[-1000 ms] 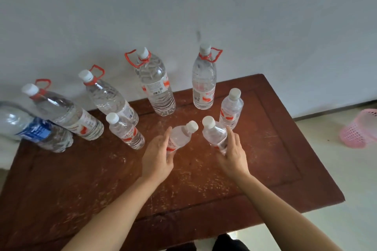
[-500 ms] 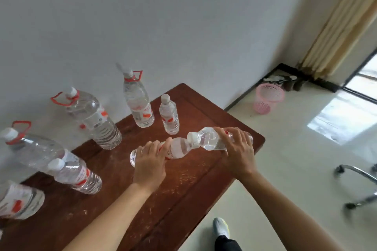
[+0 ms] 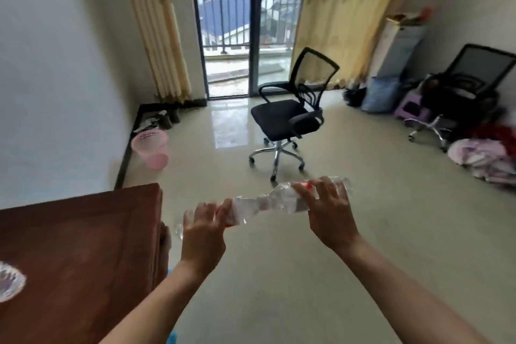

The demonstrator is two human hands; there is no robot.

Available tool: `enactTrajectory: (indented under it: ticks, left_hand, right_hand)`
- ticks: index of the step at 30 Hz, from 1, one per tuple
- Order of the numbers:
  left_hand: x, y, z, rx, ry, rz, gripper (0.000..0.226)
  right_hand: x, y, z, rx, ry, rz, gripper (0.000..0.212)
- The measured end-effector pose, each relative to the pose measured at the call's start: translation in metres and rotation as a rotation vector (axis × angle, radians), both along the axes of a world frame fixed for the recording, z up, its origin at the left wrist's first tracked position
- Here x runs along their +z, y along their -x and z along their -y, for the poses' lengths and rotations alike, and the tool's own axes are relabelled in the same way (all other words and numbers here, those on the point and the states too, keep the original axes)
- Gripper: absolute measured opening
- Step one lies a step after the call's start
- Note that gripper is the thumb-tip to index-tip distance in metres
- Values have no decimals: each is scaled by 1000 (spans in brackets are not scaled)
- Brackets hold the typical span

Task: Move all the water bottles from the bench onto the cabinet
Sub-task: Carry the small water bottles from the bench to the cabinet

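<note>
Centre of frame: the left hand (image 3: 203,234) is seen from the back, its fingers curled round a small clear plastic water bottle with a red label (image 3: 237,213). This bottle lies near horizontal, with one end poking out left of the knuckles.

Right of centre: the right hand (image 3: 329,218) has its fingers wrapped over a second clear plastic water bottle (image 3: 279,202), also near horizontal and slightly higher in the frame.

Both bottles are in the air above the pale tiled floor (image 3: 307,274), right of the reddish-brown wooden bench (image 3: 83,246) at lower left. Their inner ends meet between the hands, but the motion blur hides whether they touch.

At the left edge, a ribbed clear plastic bottle base (image 3: 8,285) rests on the bench. A pink mesh basket (image 3: 150,151) stands by the wall at mid left, and a black swivel office chair (image 3: 287,117) stands at upper centre.
</note>
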State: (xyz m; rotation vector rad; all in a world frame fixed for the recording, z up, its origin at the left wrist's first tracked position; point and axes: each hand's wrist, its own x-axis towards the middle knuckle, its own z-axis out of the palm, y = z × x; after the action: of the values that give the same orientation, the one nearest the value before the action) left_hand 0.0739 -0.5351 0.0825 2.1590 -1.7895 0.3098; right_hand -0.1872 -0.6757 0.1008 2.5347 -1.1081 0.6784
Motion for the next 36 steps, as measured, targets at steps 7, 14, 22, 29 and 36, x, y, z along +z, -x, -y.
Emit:
enactTrajectory:
  ticks: [7, 14, 22, 29, 36]
  left_hand:
    - [36, 181, 91, -332, -16, 167, 76]
    - [42, 396, 154, -543, -47, 243, 73]
    - [25, 621, 212, -876, -177, 236, 98]
    - [8, 815, 296, -1163, -180, 256, 98]
    - [28, 1026, 355, -1487, -103, 234, 96]
  right_hand:
    - [26, 220, -6, -385, 16, 21, 83]
    - [26, 447, -31, -706, -66, 4, 78]
    - [-2, 650, -74, -1053, -250, 124, 72]
    - [-12, 776, -70, -1350, -313, 124, 73]
    - [22, 902, -74, -1659, -239, 178, 77]
